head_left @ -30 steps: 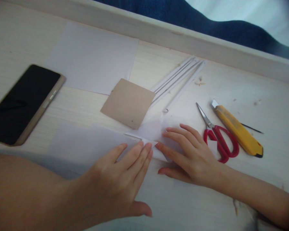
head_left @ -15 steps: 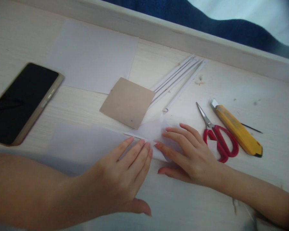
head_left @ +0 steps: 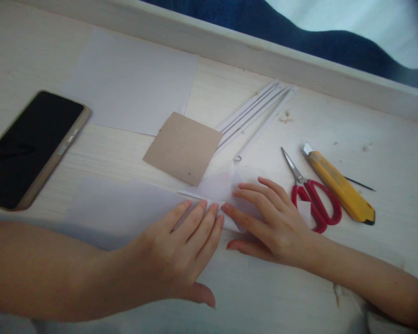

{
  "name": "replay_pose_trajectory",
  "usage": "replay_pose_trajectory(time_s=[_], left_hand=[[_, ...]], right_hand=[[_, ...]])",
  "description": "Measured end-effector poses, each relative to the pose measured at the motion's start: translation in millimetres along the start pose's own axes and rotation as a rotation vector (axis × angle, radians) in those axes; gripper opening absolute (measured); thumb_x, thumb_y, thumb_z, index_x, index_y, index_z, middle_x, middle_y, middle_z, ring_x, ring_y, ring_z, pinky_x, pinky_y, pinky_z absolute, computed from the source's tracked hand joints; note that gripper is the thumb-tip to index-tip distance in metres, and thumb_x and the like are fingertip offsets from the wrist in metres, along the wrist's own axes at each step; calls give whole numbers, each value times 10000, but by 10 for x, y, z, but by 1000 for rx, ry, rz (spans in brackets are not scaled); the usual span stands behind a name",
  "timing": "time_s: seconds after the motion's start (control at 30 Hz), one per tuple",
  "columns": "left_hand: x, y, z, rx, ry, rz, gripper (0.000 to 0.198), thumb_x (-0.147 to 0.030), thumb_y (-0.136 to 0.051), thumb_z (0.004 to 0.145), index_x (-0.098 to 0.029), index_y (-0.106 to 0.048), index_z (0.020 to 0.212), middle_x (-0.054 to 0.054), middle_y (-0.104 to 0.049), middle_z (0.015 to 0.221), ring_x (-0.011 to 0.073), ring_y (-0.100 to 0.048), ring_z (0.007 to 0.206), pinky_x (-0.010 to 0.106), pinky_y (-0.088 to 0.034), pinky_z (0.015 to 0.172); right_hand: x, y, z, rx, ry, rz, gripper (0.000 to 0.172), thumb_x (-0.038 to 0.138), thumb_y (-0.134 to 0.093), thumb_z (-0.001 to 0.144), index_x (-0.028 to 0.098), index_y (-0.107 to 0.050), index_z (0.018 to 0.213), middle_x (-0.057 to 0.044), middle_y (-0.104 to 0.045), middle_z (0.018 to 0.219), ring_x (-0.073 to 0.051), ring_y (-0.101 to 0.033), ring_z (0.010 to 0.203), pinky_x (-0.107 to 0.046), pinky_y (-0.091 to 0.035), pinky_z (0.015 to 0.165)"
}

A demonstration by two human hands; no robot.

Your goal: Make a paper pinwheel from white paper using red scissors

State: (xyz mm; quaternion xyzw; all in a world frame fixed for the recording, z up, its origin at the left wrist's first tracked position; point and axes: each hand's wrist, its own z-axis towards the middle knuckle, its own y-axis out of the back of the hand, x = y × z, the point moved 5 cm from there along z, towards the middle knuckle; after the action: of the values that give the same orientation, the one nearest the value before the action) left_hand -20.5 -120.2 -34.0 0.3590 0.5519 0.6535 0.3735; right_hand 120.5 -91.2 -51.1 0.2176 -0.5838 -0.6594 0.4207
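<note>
A white sheet of paper (head_left: pixel 114 208) lies near the front of the table, with a folded part toward its right end. My left hand (head_left: pixel 184 250) rests flat on this paper, fingers stretched out along the fold and thumb apart. Just to its right, my right hand (head_left: pixel 271 222) lies over the right end of the paper with spread fingers; its index fingertip comes close to the left fingers. Both palms face down, and part of the paper is hidden beneath them. A square of brown cardboard (head_left: pixel 184 148) sits just beyond the fold.
Right of my right hand lie red-handled scissors (head_left: pixel 322 199) and a yellow utility knife (head_left: pixel 341 185). Rolled paper sticks (head_left: pixel 257 116) lie behind the cardboard. Another white sheet (head_left: pixel 132 79) is at the back left, a phone (head_left: pixel 35 148) at the left. A raised ledge (head_left: pixel 230 46) bounds the table.
My left hand's fingers have shifted slightly to the right along the paper, closer to the right index fingertip. The whole view has moved a little; the other things lie as before.
</note>
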Motion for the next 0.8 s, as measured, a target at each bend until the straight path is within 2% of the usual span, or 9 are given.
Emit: replay_pose_trajectory(time_s=[0.37, 0.6, 0.8], left_hand=[[-21, -30, 2, -11, -63, 88, 802, -674, -218, 730, -25, -530, 1082, 190, -584, 1084, 299, -522, 1014, 419, -377, 882], [-39, -28, 3, -16, -61, 98, 842, -709, -257, 685, -16, -529, 1078, 201, -586, 1071, 302, -519, 1014, 421, -354, 906], [-40, -29, 12, -20, -64, 111, 826, -710, -236, 689, -39, -540, 1062, 182, -598, 1062, 295, -534, 1001, 422, -345, 916]], right_hand=[[7, 5, 3, -1, 7, -2, 489, 516, -496, 745, 144, -564, 1056, -145, -531, 1095, -274, -418, 1110, -502, -293, 937], [12, 7, 0, -3, 13, -11, 477, 499, -494, 754, 140, -557, 1062, -161, -514, 1148, -280, -420, 1110, -513, -300, 930], [33, 62, -14, -87, 37, -41, 444, 451, -529, 751, 120, -563, 1044, -164, -530, 1137, -270, -444, 1098, -496, -318, 927]])
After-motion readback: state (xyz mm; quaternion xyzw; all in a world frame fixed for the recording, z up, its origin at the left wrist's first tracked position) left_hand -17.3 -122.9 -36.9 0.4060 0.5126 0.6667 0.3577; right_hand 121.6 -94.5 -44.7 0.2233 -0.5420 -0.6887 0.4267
